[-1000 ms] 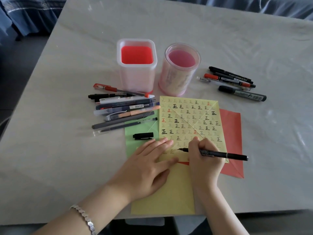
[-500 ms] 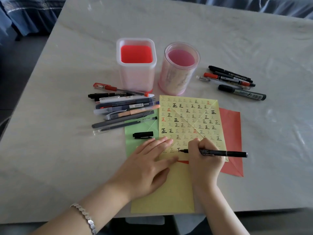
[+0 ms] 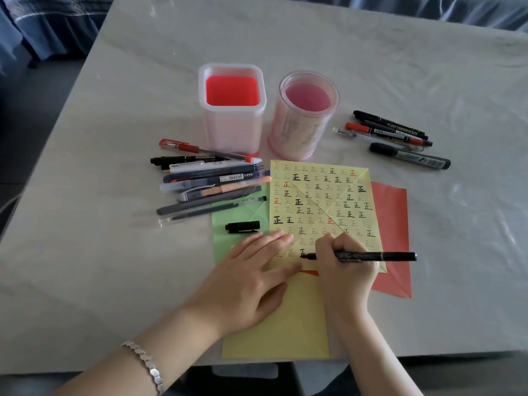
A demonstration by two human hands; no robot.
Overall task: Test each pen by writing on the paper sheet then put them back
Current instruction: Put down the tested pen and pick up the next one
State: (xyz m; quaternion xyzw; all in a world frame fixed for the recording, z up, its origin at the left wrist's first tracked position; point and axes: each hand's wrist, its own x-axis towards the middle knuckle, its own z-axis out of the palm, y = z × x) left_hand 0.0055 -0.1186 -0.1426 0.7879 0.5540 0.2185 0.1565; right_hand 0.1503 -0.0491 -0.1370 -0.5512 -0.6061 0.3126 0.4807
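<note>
Grip status: right hand is curled round a black pen, pinched close to the tip between thumb and fingers. The barrel lies nearly flat, tail pointing to 3 o'clock. The tip touches the yellow sheet in its bottom row of marks, on a part-drawn black character.

My left hand is flat with fingers straight and slightly spread. It presses down on the sheet's 7 o'clock corner and holds nothing. There is a bracelet on that wrist.

The sheet carries rows of one repeated character, mostly black, a few red, many faint.

Around the sheet:
- 9 o'clock: a green sheet pokes out from under it. A black cap lies on the green, just beside the yellow edge.
- 3 to 4 o'clock: a red sheet sticks out from underneath.
- 6 o'clock: a second yellow sheet lies under both my hands and runs to the table edge.
- 10 o'clock: a pile of pens lies side by side, with the nearest tips just beside the sheet's edge.
- 11 o'clock: a square holder stands upright, red inside.
- 12 o'clock: a round holder stands upright, pink inside, just past the top edge and beside the square one.
- 2 o'clock: a group of markers lies roughly parallel, apart from the sheet.
</note>
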